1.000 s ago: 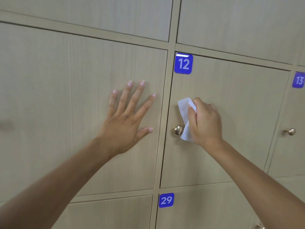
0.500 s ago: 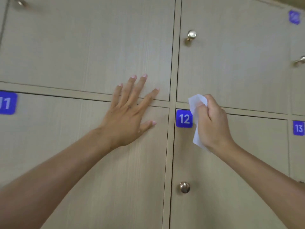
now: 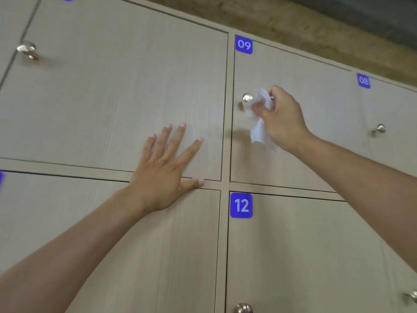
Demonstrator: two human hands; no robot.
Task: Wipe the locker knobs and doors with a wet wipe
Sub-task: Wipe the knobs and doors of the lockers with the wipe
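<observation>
Pale wood-grain locker doors fill the view, with a strip of rough brown wall point(image 3: 316, 21) along the top at 1 o'clock. At 10 o'clock a shiny round knob point(image 3: 27, 50) sits on the upper-left door point(image 3: 112, 86), blurred. Across the lower edge of that door, near the centre of the view, the left hand point(image 3: 164, 175) lies flat with its fingers spread wide, fingertips up on the door and thumb along the rail below it; it holds nothing. Right of the vertical divider, a blue tag reading 09 point(image 3: 244, 44) marks the door point(image 3: 304, 154) at 1 o'clock, and its metal knob point(image 3: 247, 98) stands just below the tag. The wet wipe point(image 3: 259, 123) touches the knob's right side, bunched at the top and hanging loose downward. The right hand point(image 3: 282, 118) pinches the wipe between curled fingers and thumb, just right of the knob. Below, at 5 o'clock, a blue tag reads 12 point(image 3: 241, 205), with another knob point(image 3: 244, 308) cut by the bottom edge. Farther right, at 2 o'clock, a tag reading 08 point(image 3: 363, 80) sits above a small knob point(image 3: 379, 129), and one more knob point(image 3: 411, 297) shows at 4 o'clock.
</observation>
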